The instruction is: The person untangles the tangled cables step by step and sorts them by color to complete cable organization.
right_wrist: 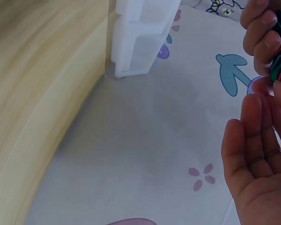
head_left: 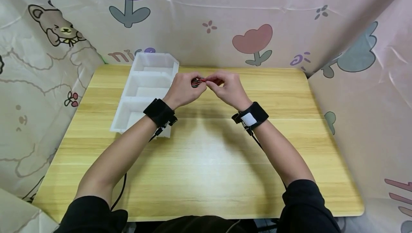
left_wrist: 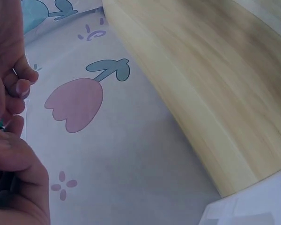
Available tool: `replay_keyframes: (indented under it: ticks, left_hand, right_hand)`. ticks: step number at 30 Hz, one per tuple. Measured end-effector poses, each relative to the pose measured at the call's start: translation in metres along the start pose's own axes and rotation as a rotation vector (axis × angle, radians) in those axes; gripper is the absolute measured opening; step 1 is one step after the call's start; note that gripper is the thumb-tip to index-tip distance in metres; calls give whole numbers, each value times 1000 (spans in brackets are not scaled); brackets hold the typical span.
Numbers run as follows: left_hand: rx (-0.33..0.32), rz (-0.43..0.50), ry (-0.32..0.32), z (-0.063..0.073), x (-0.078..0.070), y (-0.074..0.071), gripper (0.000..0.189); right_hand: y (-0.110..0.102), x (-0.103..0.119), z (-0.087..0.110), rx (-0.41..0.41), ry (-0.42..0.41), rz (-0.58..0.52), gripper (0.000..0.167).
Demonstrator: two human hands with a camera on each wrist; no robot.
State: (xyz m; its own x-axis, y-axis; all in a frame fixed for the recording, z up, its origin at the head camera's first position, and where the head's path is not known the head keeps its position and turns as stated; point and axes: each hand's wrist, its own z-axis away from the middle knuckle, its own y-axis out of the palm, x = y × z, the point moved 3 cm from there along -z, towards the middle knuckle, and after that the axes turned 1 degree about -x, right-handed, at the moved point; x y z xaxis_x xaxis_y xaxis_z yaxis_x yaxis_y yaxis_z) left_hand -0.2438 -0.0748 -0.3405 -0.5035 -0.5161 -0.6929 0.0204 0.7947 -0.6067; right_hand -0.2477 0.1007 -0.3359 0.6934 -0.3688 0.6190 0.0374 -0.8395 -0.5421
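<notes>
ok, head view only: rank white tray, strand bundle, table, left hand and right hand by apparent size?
1. Table
2. White tray, partly covered
3. Left hand and right hand: look alike, not ranked
4. Strand bundle, visible part only

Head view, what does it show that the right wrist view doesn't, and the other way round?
Only the head view shows the black wrist straps, the forearms and the black sleeves.

Only the right wrist view shows the palm side of the right hand. It also shows green strands plainly, a colour hard to make out from the head.

Both show the left hand gripping the stranded bundle, the right hand's fingers at its end, the white tray, the wooden tabletop and the printed backdrop.
</notes>
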Motion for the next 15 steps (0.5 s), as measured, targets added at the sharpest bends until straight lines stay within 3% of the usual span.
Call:
replay_keyframes:
  ticks: [7,15]
  left_hand:
    - [13,9,-10,0,-2,-1,28]
    - [70,-32,56,0,-3,-1,23]
  right_hand:
    - [1,1,1,-10,4,-16,5]
    - [1,1,2,57,88,-67,5]
